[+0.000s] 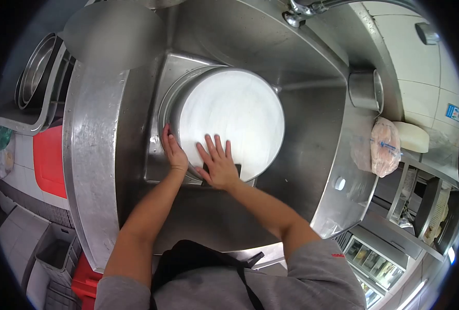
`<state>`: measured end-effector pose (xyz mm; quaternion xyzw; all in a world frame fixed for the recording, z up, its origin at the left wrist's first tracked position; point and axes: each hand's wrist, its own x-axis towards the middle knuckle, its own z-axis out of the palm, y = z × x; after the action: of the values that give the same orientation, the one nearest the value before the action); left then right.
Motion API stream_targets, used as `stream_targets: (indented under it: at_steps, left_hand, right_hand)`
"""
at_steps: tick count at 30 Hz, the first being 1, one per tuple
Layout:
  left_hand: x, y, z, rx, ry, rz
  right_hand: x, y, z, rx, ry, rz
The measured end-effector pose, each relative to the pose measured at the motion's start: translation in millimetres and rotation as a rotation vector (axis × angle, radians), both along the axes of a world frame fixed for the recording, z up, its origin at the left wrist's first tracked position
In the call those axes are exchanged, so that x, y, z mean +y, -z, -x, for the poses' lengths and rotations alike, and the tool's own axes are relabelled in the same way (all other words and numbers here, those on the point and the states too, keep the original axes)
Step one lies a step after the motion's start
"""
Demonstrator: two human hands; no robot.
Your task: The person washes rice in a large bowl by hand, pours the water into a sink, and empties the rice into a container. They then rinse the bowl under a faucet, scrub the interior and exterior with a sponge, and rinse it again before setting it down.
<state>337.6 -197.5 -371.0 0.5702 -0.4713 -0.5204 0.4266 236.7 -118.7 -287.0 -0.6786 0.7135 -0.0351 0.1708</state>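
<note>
A large round metal pot [231, 111] stands in the sink, its flat face turned up and coated with a streaky white film. My left hand [175, 153] is cupped against the pot's left side wall, fingers pressed along the metal. On the near part of the white face lies my right hand [219, 164], flat with its fingers spread. Beneath that palm, a dark flat pad [238, 168] shows at both edges; most of it is hidden by the hand. At the pot's lower left, a wider metal rim [162, 106] curves around it.
Steel walls of the sink [312, 113] surround the pot. A faucet [294, 18] reaches in from the top. Along the right ledge are a metal container [365, 90], a plastic bag of pinkish food [385, 147] and a white round cap [340, 183]. Nested metal pans [36, 70] stand at left.
</note>
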Motion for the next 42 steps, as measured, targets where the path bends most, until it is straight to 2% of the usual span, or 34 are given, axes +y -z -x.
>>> stream_targets:
  at_steps: [2, 3, 5, 8, 10, 12, 14, 16, 18, 19, 20, 21, 22, 23, 26, 28, 29, 30, 34, 36, 39, 42]
  left_hand:
    - [-0.4, -1.3, -2.6, -0.019, 0.016, 0.005]
    - [1.0, -0.9, -1.2, -0.019, 0.012, 0.016]
    - [3.6, 5.8, -2.6, -0.008, 0.010, -0.005]
    - [2.2, 7.9, -5.7, -0.028, 0.021, 0.002]
    - [1.5, 11.4, -0.5, 0.066, -0.009, -0.015]
    - [0.9, 11.6, -1.0, 0.044, -0.008, -0.032]
    - [1.6, 2.5, -0.4, 0.005, 0.005, -0.035]
    - [-0.7, 4.6, -2.1, 0.020, 0.022, -0.027]
    - [1.9, 3.4, -2.2, 0.040, 0.011, -0.032]
    - [1.8, -0.7, -2.3, 0.034, 0.012, -0.048]
    - [0.7, -2.3, -1.5, 0.033, 0.017, -0.054]
    - [0.0, -4.4, -1.7, 0.070, 0.021, -0.074]
    - [-0.1, -6.2, -0.2, 0.081, 0.029, -0.074]
    - [-1.2, -4.0, 0.5, 0.116, 0.014, -0.066]
    - [3.1, 7.5, -4.0, 0.123, 0.031, -0.071]
    - [0.1, 15.3, -4.1, 0.166, 0.002, -0.087]
    - [-0.2, 0.0, -0.5, 0.215, -0.008, -0.105]
    - [3.1, -7.0, 1.2, 0.192, -0.021, -0.113]
    - [1.1, -3.9, -4.0, 0.081, 0.046, -0.057]
    - [0.2, -7.2, -4.4, 0.064, 0.061, -0.108]
    - [-3.6, 2.0, -2.4, 0.135, 0.024, -0.106]
    - [-2.2, 2.2, -2.7, 0.164, 0.022, -0.124]
  right_hand:
    - [-34.5, 5.5, 19.8, 0.079, -0.070, 0.026]
    - [-69.8, 26.8, 38.7, 0.185, 0.027, 0.220]
    - [-149.5, 27.1, 75.7, 0.233, 0.246, 0.475]
    - [-174.3, 32.2, 73.1, 0.220, 0.367, 0.547]
    - [-101.1, 35.6, 33.4, 0.220, 0.168, 0.291]
    - [-6.4, 9.1, 4.5, -0.025, 0.098, 0.052]
    - [35.7, 8.4, 30.5, 0.045, 0.177, -0.040]
    - [27.7, 25.7, 94.3, 0.267, 0.209, 0.046]
    - [-2.8, 28.9, 165.1, 0.374, 0.326, 0.244]
    - [-11.1, 29.6, 174.1, 0.372, 0.327, 0.234]
    - [-19.0, 29.1, 181.7, 0.341, 0.437, 0.274]
    - [-21.7, 26.9, 182.8, 0.312, 0.557, 0.319]
    - [-3.5, 31.3, 160.0, 0.433, 0.516, 0.288]
    - [21.8, 36.1, 126.1, 0.439, 0.489, 0.181]
    - [79.6, -0.8, 27.2, 0.157, 0.297, -0.148]
    - [78.9, -2.4, 36.4, 0.146, 0.281, -0.122]
    - [79.9, -1.9, 40.6, 0.130, 0.252, -0.109]
    - [77.7, -3.7, 45.5, 0.132, 0.230, -0.159]
    - [70.6, 11.1, 72.3, 0.118, 0.320, 0.028]
    - [52.2, 20.8, 104.5, 0.300, 0.306, 0.094]
    - [-32.8, 35.2, 170.9, 0.379, 0.474, 0.333]
    - [-118.1, 49.4, 142.1, 0.341, 0.447, 0.520]
